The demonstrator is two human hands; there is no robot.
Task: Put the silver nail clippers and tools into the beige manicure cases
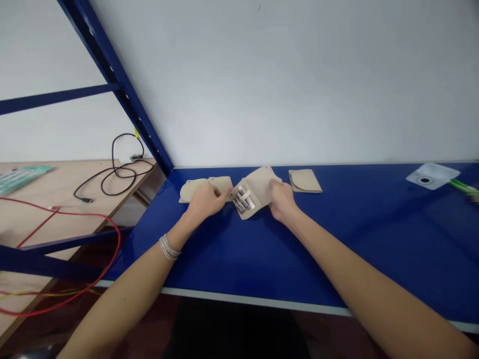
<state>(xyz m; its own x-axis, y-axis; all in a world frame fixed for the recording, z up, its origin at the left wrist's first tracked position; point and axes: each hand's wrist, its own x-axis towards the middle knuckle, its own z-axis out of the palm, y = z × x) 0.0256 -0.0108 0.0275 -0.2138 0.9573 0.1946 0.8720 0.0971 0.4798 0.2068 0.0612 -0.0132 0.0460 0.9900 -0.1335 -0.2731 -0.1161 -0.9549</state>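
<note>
muted light, pale glow on wall point(239, 109), sheen on blue tabletop point(232, 264), slight blur

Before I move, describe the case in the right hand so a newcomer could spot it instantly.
Start at the blue table against the pale wall. Near its back edge, the right hand grips the open beige case, with the left hand beside it. Silvery metal tools inside set it apart from the folded case on its right.

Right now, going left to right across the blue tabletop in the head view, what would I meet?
Left hand, open beige case, right hand, folded beige case, white item with dark round spot, green item.
</note>
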